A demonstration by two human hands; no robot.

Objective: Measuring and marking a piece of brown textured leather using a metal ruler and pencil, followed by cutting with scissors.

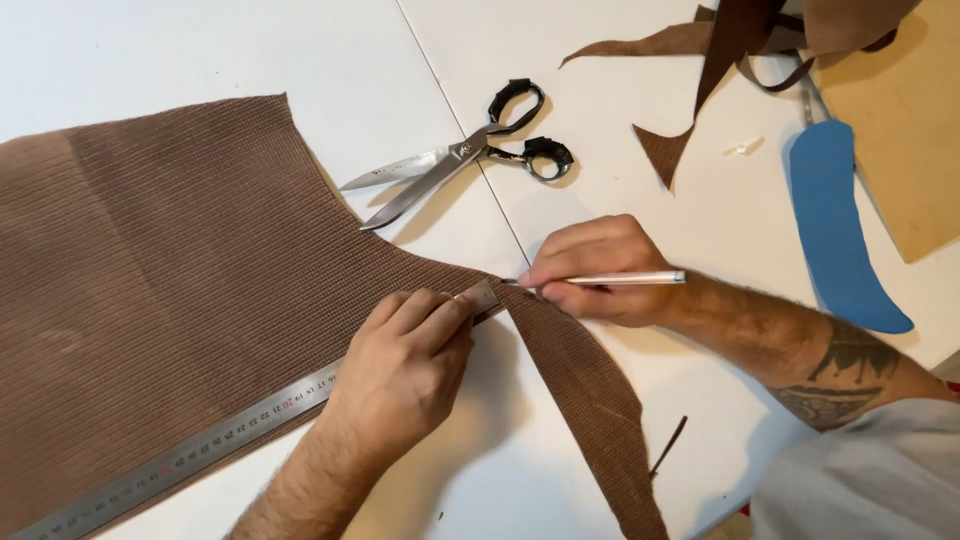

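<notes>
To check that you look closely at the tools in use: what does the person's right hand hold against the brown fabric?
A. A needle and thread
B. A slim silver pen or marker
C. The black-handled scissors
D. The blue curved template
B: the right hand grips a slim silver pen with its tip at the edge of the brown fabric, while the scissors and the blue curved template lie untouched on the table.
</notes>
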